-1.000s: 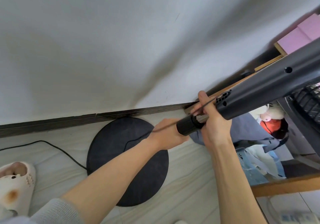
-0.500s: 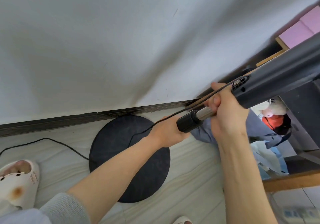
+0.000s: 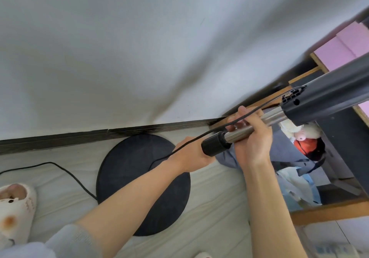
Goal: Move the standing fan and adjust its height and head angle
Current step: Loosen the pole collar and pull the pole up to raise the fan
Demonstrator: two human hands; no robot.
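Note:
I look down along the standing fan's pole. Its round black base (image 3: 139, 179) lies on the pale floor by the wall. A black locking collar (image 3: 214, 144) sits on the pole, and a shiny metal inner tube (image 3: 257, 124) runs from it up to the dark grey upper housing (image 3: 327, 95) at the right. My left hand (image 3: 191, 155) grips the pole just below the collar. My right hand (image 3: 252, 137) is wrapped round the metal tube above the collar. The fan's black cord (image 3: 65, 172) trails from the housing over my hands to the floor at the left.
A white wall (image 3: 139, 47) with a dark skirting strip stands right behind the base. At the right is a wooden-framed shelf (image 3: 323, 211) with pink boxes, a plush toy (image 3: 299, 131) and bags. A slippered foot (image 3: 14, 207) stands at the lower left.
The upper housing has slid up and right, away from the collar, baring a longer stretch of metal tube. My right hand went up with the tube; my left hand stayed below the collar.

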